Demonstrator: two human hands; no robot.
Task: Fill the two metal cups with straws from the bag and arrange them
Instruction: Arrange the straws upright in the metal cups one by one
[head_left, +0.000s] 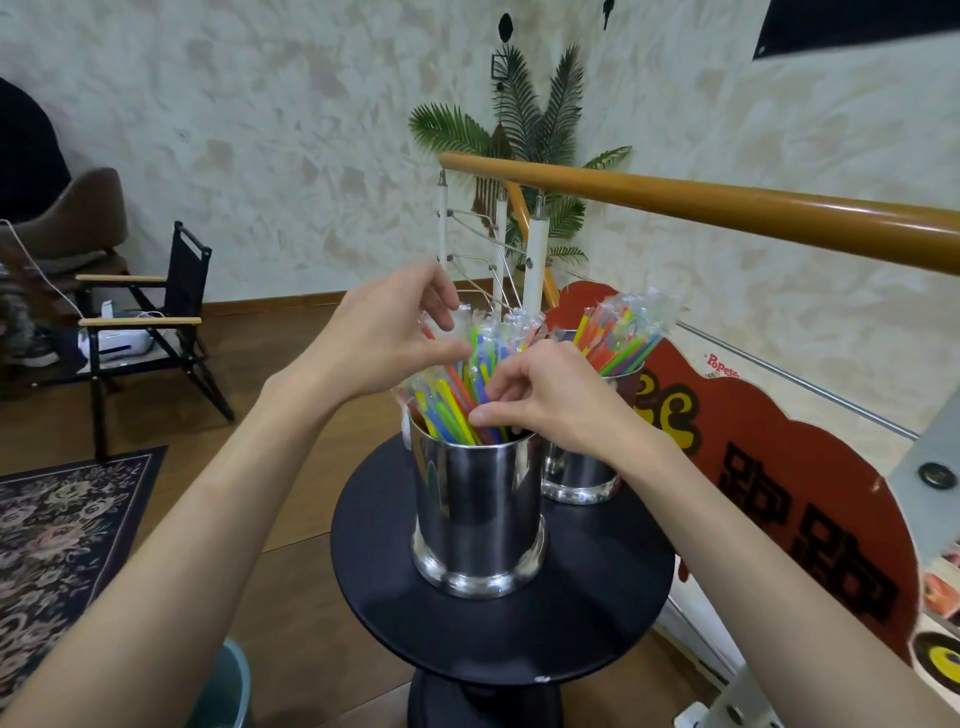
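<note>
A round black tabletop (519, 639) stands on a wooden floor beside a stair railing with an orange-brown handrail (727, 208); a textured pale wall is behind it. A red sign (779, 467) leans to the right of the tabletop, a patterned rug (62, 519) lies to the left, and a folding chair (156, 322) stands farther back on the left.

Two metal cups stand upright on the tabletop. The near cup (480, 514) sits toward the centre. The far cup (582, 475) stands just behind it to the right, partly hidden by the right forearm. Both hold wrapped coloured straws. The straws in the near cup (452, 410) fan out to the left and upward. The straws in the far cup (623, 332) lean to the right.

Both forearms reach in from the bottom corners and converge above the near cup.

- Left hand (384, 338): raised above the rim, wrist bent, fingers curled down over the wrapped upper ends of the straws, touching them.
- Right hand (550, 400): lower, at the cup's right rim, thumb (498, 415) extended leftward, fingers curled in, pinching straws just above the rim.
</note>
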